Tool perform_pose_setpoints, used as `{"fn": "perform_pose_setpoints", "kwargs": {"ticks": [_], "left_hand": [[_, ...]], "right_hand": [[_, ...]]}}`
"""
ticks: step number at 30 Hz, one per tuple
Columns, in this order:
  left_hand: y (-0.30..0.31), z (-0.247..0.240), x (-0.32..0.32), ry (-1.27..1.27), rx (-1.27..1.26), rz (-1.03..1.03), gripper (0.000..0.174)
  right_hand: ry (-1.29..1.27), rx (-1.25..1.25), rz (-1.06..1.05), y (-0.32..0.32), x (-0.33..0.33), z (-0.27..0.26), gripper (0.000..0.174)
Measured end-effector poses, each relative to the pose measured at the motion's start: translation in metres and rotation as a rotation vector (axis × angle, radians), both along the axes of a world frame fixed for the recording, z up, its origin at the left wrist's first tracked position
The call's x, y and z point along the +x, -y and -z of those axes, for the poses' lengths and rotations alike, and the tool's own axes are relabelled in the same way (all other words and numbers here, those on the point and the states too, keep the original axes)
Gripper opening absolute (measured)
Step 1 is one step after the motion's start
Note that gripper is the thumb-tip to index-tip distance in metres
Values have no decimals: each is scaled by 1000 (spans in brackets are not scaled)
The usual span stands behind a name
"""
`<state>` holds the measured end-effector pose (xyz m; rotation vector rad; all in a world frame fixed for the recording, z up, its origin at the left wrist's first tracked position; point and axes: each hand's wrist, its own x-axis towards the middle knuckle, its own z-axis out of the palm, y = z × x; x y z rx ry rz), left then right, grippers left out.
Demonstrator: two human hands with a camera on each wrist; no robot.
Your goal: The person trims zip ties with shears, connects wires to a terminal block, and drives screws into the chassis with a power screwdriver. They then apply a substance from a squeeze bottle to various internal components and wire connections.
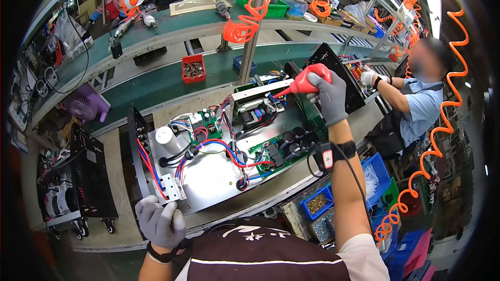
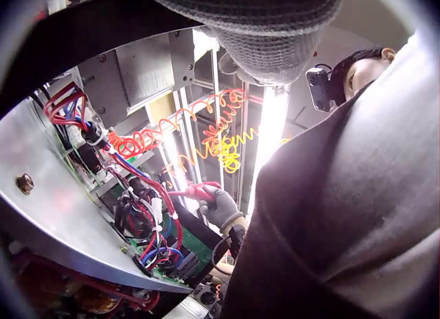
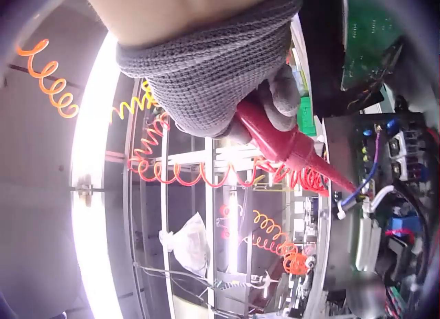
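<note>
In the head view, the gloved right hand (image 1: 331, 96) grips a red squeeze bottle (image 1: 311, 79), its nozzle pointing down-left at the upright metal plate of an open chassis (image 1: 208, 177). The right wrist view shows the red bottle (image 3: 275, 137) held by the right hand (image 3: 206, 78), its tip near a blue wire and a white connector. The gloved left hand (image 1: 160, 222) is at the chassis's lower left corner, fingers bent, by a small metal bracket (image 1: 172, 187); whether it grips the edge cannot be told. A white cylinder (image 1: 167, 139) and wire bundles lie in the chassis.
A second black unit (image 1: 86, 177) stands at left. Beyond the chassis is a red bin of screws (image 1: 193, 69). Blue parts bins (image 1: 317, 203) sit at lower right. An orange coiled hose (image 1: 448, 104) hangs at right, near another person (image 1: 422, 93) working.
</note>
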<state>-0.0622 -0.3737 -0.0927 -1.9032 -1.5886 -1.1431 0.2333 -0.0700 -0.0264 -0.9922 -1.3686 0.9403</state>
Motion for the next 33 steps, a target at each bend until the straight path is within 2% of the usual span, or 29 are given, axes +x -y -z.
{"fn": "perform_pose_setpoints", "kwargs": {"ticks": [2, 4, 6, 10, 12, 17, 19, 22, 24, 26, 27, 28, 30, 32, 33], "left_hand": [[0, 3, -2, -16, -5, -10, 18], [0, 3, -2, -11, -6, -3, 18], [0, 3, -2, -12, -7, 7, 19], [-1, 3, -2, -20, -2, 13, 19], [0, 3, -2, -29, -1, 17, 20], [-3, 0, 1, -37, 12, -24, 16], [-4, 0, 2, -42, 25, -10, 16], [-4, -1, 4, -33, 34, 7, 18], [0, 2, 2, -19, -23, -12, 18], [-1, 3, 3, -40, -27, 15, 17], [-2, 6, 2, -42, 1, -15, 16], [-2, 7, 2, -43, 29, -45, 15], [-2, 8, 2, -70, 21, -30, 14], [-2, 12, 1, -33, 51, -46, 13], [-2, 10, 3, -19, 44, -69, 12]], "right_hand": [[5, -98, -79, -9, -1, -5, 17], [28, -100, -72, -10, -2, -7, 18], [168, -33, -59, -4, -5, -12, 20], [260, 120, -50, 8, -10, -11, 22], [360, 249, 35, 13, -12, -7, 24], [253, 241, 100, 15, -3, 5, 24], [259, 318, 114, 12, 3, 11, 24], [202, 243, 125, 18, 2, 12, 24], [200, 230, 172, 13, 2, 19, 22], [288, 388, 212, 16, -1, 22, 20], [331, 551, 258, 23, -3, 20, 18], [317, 538, 285, 27, 1, 26, 18], [567, 632, 384, 34, 7, 42, 24], [461, 620, 441, 44, 12, 51, 22], [325, 579, 529, 52, 14, 53, 24]]}}
